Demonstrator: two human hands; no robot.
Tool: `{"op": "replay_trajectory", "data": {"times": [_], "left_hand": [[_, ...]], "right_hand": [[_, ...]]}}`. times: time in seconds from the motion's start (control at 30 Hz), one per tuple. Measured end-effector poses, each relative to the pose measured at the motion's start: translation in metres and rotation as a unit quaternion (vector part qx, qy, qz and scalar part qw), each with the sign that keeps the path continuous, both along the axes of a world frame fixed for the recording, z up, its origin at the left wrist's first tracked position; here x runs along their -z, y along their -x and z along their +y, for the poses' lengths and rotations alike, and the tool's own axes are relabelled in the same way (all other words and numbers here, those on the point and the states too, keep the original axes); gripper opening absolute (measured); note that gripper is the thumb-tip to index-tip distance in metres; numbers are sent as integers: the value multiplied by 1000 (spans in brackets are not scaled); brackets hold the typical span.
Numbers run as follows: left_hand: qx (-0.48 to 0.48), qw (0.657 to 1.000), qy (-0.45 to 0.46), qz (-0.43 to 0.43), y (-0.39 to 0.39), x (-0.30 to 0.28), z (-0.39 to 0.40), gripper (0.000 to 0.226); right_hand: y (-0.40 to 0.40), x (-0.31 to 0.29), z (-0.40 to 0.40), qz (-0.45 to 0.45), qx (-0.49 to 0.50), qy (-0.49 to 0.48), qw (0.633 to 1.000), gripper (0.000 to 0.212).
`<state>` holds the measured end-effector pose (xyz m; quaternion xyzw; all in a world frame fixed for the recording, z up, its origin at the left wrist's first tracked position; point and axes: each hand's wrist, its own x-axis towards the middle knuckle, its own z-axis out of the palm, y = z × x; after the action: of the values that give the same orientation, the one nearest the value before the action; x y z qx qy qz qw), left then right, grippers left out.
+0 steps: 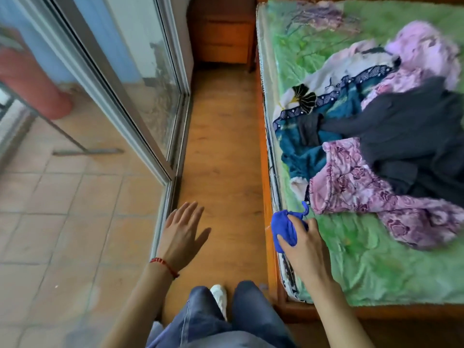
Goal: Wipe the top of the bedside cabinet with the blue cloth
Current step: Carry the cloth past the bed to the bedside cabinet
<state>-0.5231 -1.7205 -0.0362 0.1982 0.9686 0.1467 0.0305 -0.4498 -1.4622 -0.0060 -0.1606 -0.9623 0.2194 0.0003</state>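
Note:
My right hand (302, 243) is closed around a bunched blue cloth (283, 227) at the near left edge of the bed. My left hand (182, 234) hangs over the wooden floor with its fingers spread and nothing in it; a red string circles its wrist. The wooden bedside cabinet (222, 38) stands far ahead at the end of the narrow aisle, beside the head of the bed. Its front with drawers shows; its top is cut off by the frame's upper edge.
A bed (351, 267) with a green cover fills the right side, with a pile of clothes (376, 136) on it. Glass sliding doors (140, 101) line the left. A narrow strip of wooden floor (221, 151) runs between them toward the cabinet. My legs and a white shoe are below.

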Motion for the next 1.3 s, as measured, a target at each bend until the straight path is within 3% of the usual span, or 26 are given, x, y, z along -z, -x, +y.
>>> {"op": "replay_trajectory", "data": {"times": [0.33, 1.0, 1.3], "left_hand": [[27, 1000, 10, -13, 120, 9, 11, 62], [0, 1000, 16, -27, 457, -3, 83, 75], [22, 999, 29, -18, 662, -7, 85, 73]], "right_hand": [[112, 8, 13, -3, 10, -4, 1000, 47], [479, -10, 84, -22, -74, -10, 997, 47], [676, -14, 90, 2, -42, -9, 999, 47]]}}
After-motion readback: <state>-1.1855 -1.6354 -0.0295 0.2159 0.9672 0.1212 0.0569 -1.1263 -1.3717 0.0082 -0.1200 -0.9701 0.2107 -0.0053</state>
